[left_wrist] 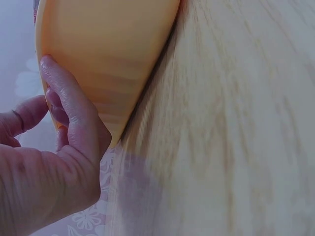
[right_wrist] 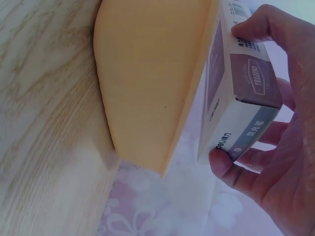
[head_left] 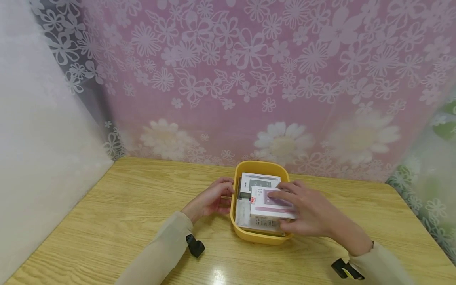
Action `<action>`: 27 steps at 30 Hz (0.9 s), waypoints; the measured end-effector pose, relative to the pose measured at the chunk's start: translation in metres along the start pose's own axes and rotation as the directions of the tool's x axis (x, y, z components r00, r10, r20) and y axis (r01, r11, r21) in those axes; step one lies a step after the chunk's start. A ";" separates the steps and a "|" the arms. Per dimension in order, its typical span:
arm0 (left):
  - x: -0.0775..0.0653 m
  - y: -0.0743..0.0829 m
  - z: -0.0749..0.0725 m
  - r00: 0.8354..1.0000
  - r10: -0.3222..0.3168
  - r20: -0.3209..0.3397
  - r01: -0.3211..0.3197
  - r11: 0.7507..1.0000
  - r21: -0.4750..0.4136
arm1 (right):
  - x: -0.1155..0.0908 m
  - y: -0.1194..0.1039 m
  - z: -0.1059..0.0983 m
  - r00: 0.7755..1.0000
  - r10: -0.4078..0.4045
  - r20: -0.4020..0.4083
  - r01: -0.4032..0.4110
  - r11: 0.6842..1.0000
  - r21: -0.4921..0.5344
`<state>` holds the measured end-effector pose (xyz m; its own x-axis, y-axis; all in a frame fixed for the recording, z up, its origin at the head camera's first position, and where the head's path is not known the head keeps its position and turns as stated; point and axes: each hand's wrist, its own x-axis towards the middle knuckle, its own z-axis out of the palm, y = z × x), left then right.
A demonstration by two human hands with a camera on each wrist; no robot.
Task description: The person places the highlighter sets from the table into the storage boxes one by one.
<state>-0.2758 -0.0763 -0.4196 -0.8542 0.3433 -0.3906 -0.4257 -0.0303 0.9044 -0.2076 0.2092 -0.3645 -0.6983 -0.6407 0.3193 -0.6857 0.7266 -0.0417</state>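
Note:
A small white-and-mauve highlighter box [head_left: 261, 200], marked 12 on top, is tilted over the yellow basket [head_left: 261, 238]. My right hand [head_left: 310, 208] grips it from the right, with the thumb [right_wrist: 256, 24] on one side and bent fingers on the other. Its end carries deli lettering in the right wrist view. My left hand [head_left: 213, 198] is at the basket's left side, fingertips touching the outer wall near the rim, as the left wrist view shows. Beneath the held box lie a white box [head_left: 261, 177] with grey print and a pale package [head_left: 243, 211], partly covered.
The basket stands on a wood-grain table [head_left: 149, 221] near its back edge. A pink floral curtain [head_left: 221, 99] hangs behind it, and a white sheet [head_left: 46, 138] is at the left. Black straps [head_left: 195, 245] are on both wrists.

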 end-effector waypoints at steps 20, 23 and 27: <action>-0.001 0.001 0.000 1.000 -0.001 -0.005 0.001 1.000 0.000 | 0.009 -0.007 0.017 0.998 -0.001 0.057 0.000 0.999 0.032; -0.001 0.001 0.000 1.000 0.001 -0.003 -0.001 1.000 -0.002 | 0.010 -0.007 0.018 0.998 -0.001 0.063 -0.001 0.999 0.042; -0.001 0.000 0.000 1.000 -0.001 -0.004 0.001 1.000 -0.004 | 0.011 -0.006 0.021 0.997 -0.003 0.075 -0.001 0.998 0.057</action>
<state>-0.2754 -0.0763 -0.4188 -0.8551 0.3393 -0.3921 -0.4276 -0.0340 0.9033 -0.2152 0.1923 -0.3807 -0.7096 -0.6599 0.2471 -0.6955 0.7122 -0.0955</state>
